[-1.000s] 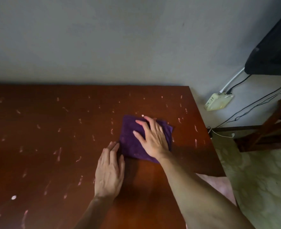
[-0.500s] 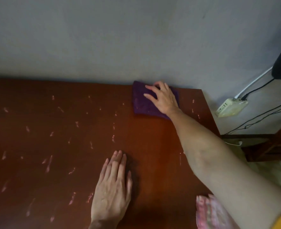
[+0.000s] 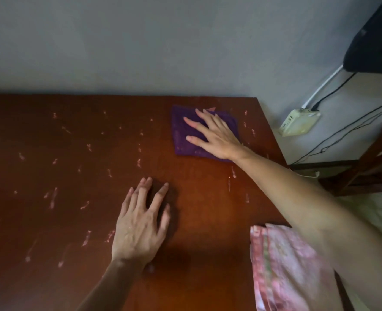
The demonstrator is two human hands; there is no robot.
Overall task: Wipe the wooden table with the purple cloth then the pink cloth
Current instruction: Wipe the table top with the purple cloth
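Note:
A folded purple cloth [image 3: 184, 140] lies flat on the dark red-brown wooden table [image 3: 73, 176], near its far right corner. My right hand [image 3: 214, 135] presses down on the cloth with fingers spread. My left hand [image 3: 140, 223] rests flat on the bare wood nearer to me, fingers apart, holding nothing. A folded pink cloth [image 3: 286, 270] lies at the table's near right edge, partly under my right forearm. Pale smears and streaks dot the tabletop, mostly to the left.
A grey wall [image 3: 163, 46] runs along the table's far edge. To the right, off the table, a white power strip [image 3: 298, 123] with cables lies on the floor beside a dark wooden frame [image 3: 365, 173]. A black object [image 3: 378, 41] sits at the upper right.
My right hand has drawn the purple cloth back from the far edge by the wall, a little toward me. My left hand stays flat on the wood.

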